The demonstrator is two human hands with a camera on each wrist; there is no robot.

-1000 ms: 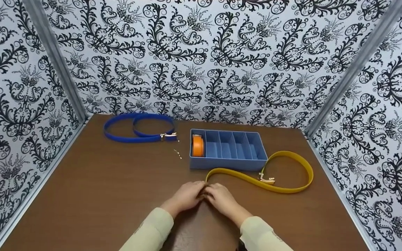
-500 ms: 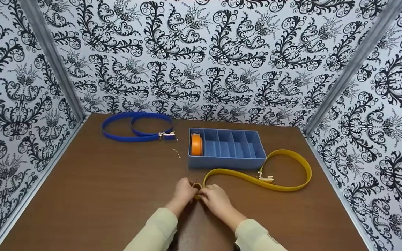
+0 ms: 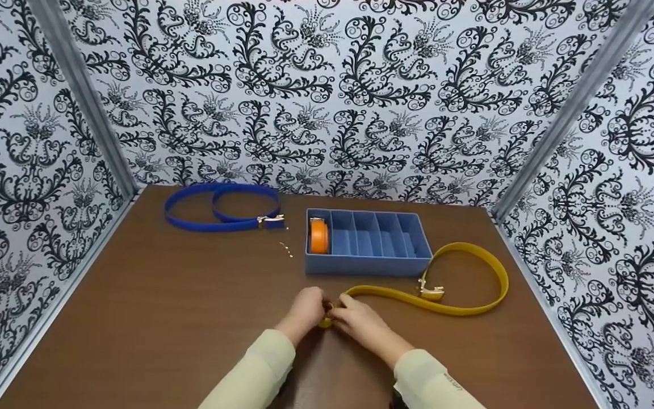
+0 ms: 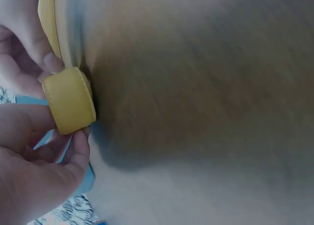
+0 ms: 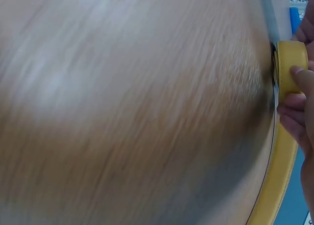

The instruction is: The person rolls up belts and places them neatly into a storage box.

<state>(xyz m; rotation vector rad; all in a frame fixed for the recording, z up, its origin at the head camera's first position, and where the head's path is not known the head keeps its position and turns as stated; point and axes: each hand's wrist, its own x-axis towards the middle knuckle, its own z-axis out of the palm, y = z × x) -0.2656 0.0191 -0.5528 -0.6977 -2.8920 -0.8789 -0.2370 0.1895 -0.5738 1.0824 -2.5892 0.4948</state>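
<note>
The left grip [image 3: 306, 307] and right grip [image 3: 364, 325] hold the coiled end [image 4: 69, 101] of the yellow belt [image 3: 463, 310]; its loop [image 3: 504, 278] and buckle [image 3: 434, 290] lie rightward on the bench [image 3: 191, 318], near the 5-compartment blue tray [image 3: 367, 266].

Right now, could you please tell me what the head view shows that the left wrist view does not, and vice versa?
Only the head view shows the orange belt rolled in an end compartment of the blue tray and the metal buckle of the yellow belt. Only the left wrist view shows stitching on the yellow belt's coiled part. Both show the left hand, right hand, yellow belt and blue tray, if only partly.
</note>
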